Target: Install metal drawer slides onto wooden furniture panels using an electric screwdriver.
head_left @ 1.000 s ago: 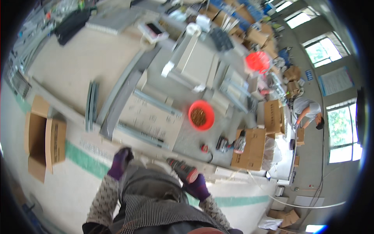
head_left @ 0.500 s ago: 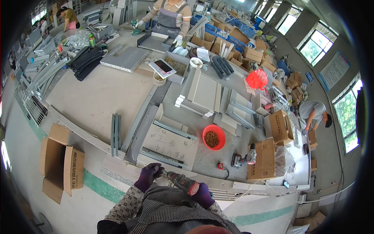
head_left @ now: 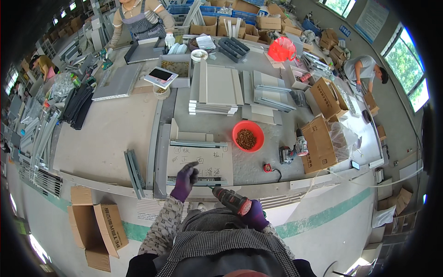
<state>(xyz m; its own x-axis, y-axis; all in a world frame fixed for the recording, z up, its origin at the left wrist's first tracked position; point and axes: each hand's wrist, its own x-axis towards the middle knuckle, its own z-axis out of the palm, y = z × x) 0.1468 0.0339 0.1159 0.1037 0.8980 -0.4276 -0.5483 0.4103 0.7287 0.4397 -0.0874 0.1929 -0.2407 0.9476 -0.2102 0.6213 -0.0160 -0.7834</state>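
Workbench (head_left: 115, 138) | right hand (head_left: 254, 214) grips drill (head_left: 232, 201), pointing up-left | left hand (head_left: 185, 180) loose

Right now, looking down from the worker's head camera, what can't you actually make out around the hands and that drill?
Head view only:
- Drill tip: too small to tell what bit it carries or whether it touches the panel.
- Right hand: fingers wrapped behind the drill's grip, trigger hidden.
- Left hand: covers part of the panel; what lies under the palm is hidden.
- Red bowl: brown contents too small to identify.
- Person's legs and feet: hidden by their own torso at the lower edge.
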